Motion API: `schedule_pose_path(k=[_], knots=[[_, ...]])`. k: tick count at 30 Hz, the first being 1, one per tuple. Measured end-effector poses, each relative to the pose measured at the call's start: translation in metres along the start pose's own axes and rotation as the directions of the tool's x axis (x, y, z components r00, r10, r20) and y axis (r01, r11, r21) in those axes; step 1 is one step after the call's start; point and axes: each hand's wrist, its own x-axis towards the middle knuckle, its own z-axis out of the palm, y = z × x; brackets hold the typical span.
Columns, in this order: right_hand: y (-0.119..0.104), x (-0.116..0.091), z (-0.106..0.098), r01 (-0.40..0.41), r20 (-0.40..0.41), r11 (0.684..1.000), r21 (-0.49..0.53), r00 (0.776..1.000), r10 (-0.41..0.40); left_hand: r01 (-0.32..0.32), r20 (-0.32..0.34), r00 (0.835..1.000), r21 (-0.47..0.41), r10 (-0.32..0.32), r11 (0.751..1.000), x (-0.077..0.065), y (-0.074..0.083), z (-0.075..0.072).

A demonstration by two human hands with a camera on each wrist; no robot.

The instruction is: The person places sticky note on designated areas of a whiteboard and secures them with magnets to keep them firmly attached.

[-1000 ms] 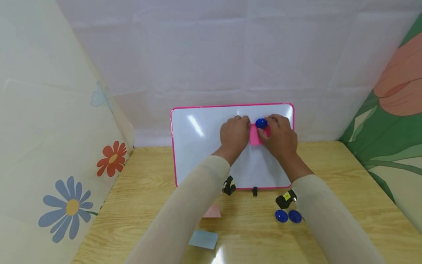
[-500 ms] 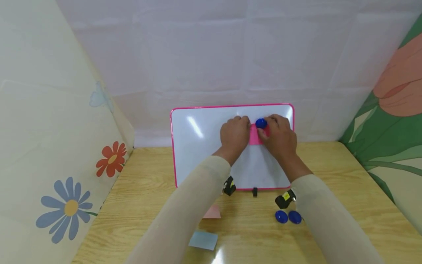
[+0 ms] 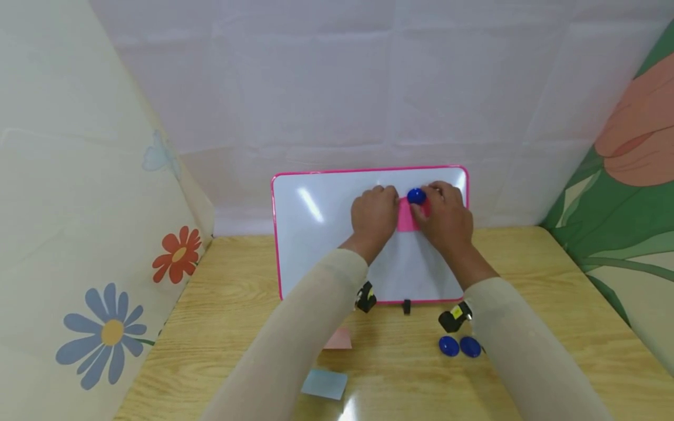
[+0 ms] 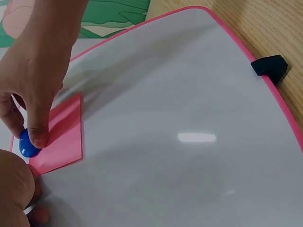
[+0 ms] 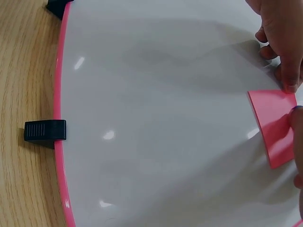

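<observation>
A bright pink sticky note (image 3: 406,217) lies against the whiteboard (image 3: 321,245), in its upper right part. My right hand (image 3: 449,221) pinches a round blue magnet (image 3: 416,196) between thumb and fingers, over the note's top edge. In the left wrist view the magnet (image 4: 28,144) overlaps the edge of the pink note (image 4: 64,137). My left hand (image 3: 375,217) has its fingers curled at the note's upper left corner. The right wrist view shows the left hand's thumb and finger (image 5: 289,71) pinching that corner of the note (image 5: 274,127).
Two more blue magnets (image 3: 449,345) lie on the wooden table (image 3: 237,280) near the right sleeve. A light blue note (image 3: 325,383) and a pale pink note (image 3: 339,338), partly under the left sleeve, lie in front. Black clips (image 5: 46,130) hold the board's lower edge.
Both hands keep their places at the note and magnet. The whole head view has shifted very slightly; nothing is taken up or let go.
</observation>
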Motion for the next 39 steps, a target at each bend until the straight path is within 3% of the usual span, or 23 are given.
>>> schedule_pose_path(k=[24,33,39], knots=[[-0.002,0.005,-0.002,-0.039,0.077,0.999,-0.032,0.996,0.041,0.011,0.012,1.000,-0.013,-0.011,1.000,0.000,-0.001,0.001],[-0.001,0.001,-0.002,-0.063,0.113,0.998,-0.018,0.991,0.065,-0.001,0.007,1.000,-0.121,0.002,0.993,-0.009,-0.006,0.001],[0.005,-0.003,-0.007,-0.094,0.108,0.995,-0.020,0.990,0.095,-0.042,-0.009,0.999,-0.134,0.041,0.990,-0.018,-0.009,-0.002]])
